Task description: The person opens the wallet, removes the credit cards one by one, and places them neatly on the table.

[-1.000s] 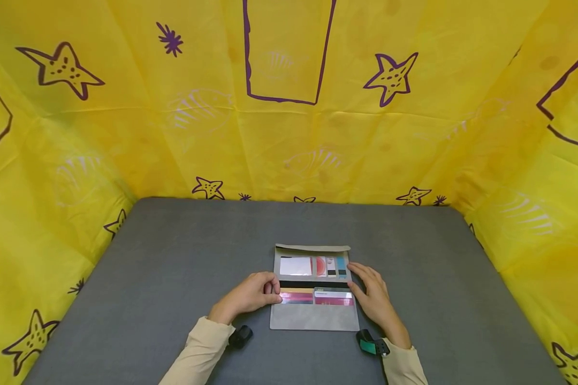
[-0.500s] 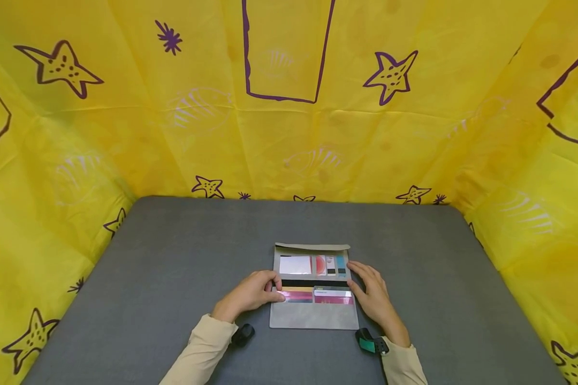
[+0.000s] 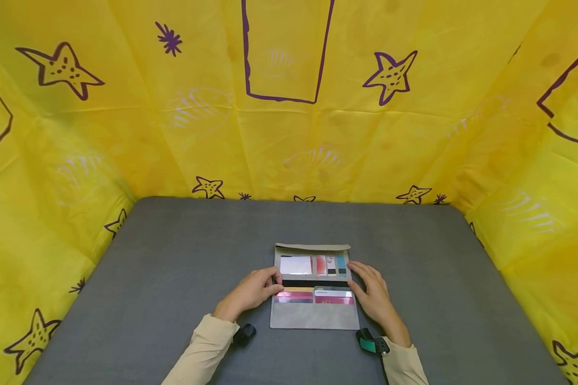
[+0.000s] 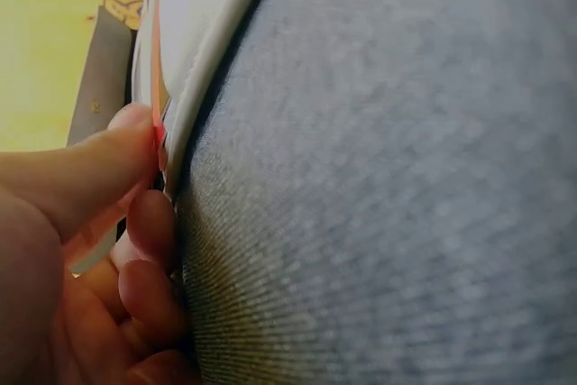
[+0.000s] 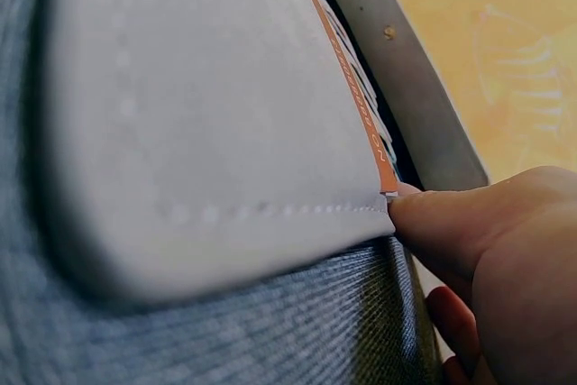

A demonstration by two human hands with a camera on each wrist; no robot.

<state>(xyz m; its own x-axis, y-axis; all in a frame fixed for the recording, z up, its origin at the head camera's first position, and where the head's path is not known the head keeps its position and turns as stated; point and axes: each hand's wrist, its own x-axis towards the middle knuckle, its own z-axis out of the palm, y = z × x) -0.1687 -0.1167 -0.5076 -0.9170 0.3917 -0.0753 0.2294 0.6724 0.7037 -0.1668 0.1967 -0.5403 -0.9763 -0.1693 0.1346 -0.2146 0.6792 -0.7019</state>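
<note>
A long grey wallet (image 3: 313, 316) lies unfolded on the grey table, with cards in its upper and lower slots. My left hand (image 3: 251, 291) is at its left edge, fingers bent and thumb at the striped card (image 3: 294, 295) in the lower left slot. In the left wrist view the thumb (image 4: 99, 164) presses the card's edge, with curled fingertips against the wallet's side. My right hand (image 3: 373, 294) rests along the right edge, fingers extended near the upper panel and thumb lower down. The right wrist view shows that thumb (image 5: 442, 223) touching the stitched pocket corner.
The grey cloth-covered table (image 3: 197, 235) runs back to yellow curtains (image 3: 289, 139) printed with starfish and fish, which also stand on both sides. A black device (image 3: 244, 335) sits at the left wrist and a black-and-green strap (image 3: 372, 342) at the right.
My left thumb has shifted slightly upward, from over the face of the lower left card to near its top edge. The right hand and the wallet stay in place.
</note>
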